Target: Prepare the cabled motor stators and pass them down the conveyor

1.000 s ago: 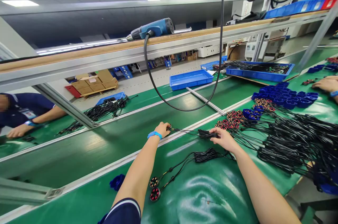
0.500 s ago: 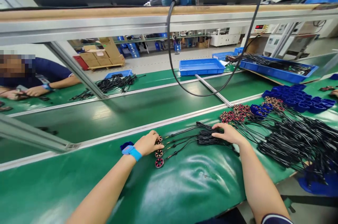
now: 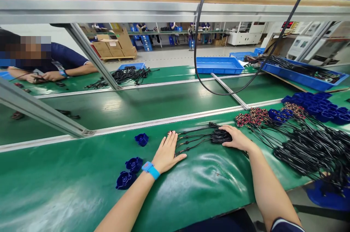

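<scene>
Left hand flat, right hand cupped at the black cable bundles

We find the black cable bundles [image 3: 221,136] on the near part of the green table [image 3: 207,188], their thin leads [image 3: 193,136] running leftward to the left hand [image 3: 166,153]. That hand lies flat, fingers extended and thumb spread wide. A round part [image 3: 170,132] shows at its fingertips; anything else under the palm is hidden from us. The right hand [image 3: 236,138] is curved about the right end of the bundles, thumb apart from fingers; we cannot tell whether it grips or merely rests.

We judge the bundles light, soft and flexible, inclined to spread or slide on the glossy surface. The wound middle looks the sound place to take hold. The leads and their joints appear more delicate, and we advise against pulling there.

As to edges, a metal rail [image 3: 136,124] bounds the far side, and the table's near edge lies below the right forearm. Three blue cups [image 3: 133,165] sit left of the left hand. The heaped cables [image 3: 306,144] crowd the right, where we consider snagging likely. We judge movement easiest leftward and toward the near side.
</scene>
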`<state>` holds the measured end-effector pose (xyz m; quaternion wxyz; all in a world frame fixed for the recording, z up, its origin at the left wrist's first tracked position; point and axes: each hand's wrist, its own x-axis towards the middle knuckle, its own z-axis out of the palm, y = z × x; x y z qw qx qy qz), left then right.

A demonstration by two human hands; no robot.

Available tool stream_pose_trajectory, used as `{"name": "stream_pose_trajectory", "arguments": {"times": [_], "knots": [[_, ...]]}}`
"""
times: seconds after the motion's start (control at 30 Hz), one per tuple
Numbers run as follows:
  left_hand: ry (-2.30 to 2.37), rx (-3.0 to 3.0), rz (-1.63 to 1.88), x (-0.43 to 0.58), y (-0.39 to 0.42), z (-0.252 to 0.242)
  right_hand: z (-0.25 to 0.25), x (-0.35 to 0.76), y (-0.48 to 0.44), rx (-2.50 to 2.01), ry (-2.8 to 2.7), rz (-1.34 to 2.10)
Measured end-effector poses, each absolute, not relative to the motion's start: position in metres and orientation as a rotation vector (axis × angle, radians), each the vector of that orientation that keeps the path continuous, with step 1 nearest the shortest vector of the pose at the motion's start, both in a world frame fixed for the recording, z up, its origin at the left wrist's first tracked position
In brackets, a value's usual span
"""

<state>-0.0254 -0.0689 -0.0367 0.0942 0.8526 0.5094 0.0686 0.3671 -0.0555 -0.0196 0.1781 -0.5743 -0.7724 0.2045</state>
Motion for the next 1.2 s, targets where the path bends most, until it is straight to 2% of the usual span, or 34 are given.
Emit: {"name": "stream_pose_trajectory", "arguments": {"times": [0.23, 0.47, 0.83, 1.2], "knots": [[1.554, 2.402, 0.469, -0.051, -0.076, -0.022, 0.011, 0.282, -0.047, -1.362, -2.197, 0.439], [1.535, 2.490, 0.381, -0.053, -0.079, -0.018, -0.008, 0.175, -0.016, -1.224, -2.423, 0.556], [1.546, 2.505, 0.320, -0.054, -0.077, -0.014, -0.026, 0.177, -0.007, -1.222, -2.272, 0.877], [1.540, 2.477, 0.323, -0.054, -0.078, -0.014, -0.028, 0.173, -0.004, -1.298, -2.155, 1.025]]}}
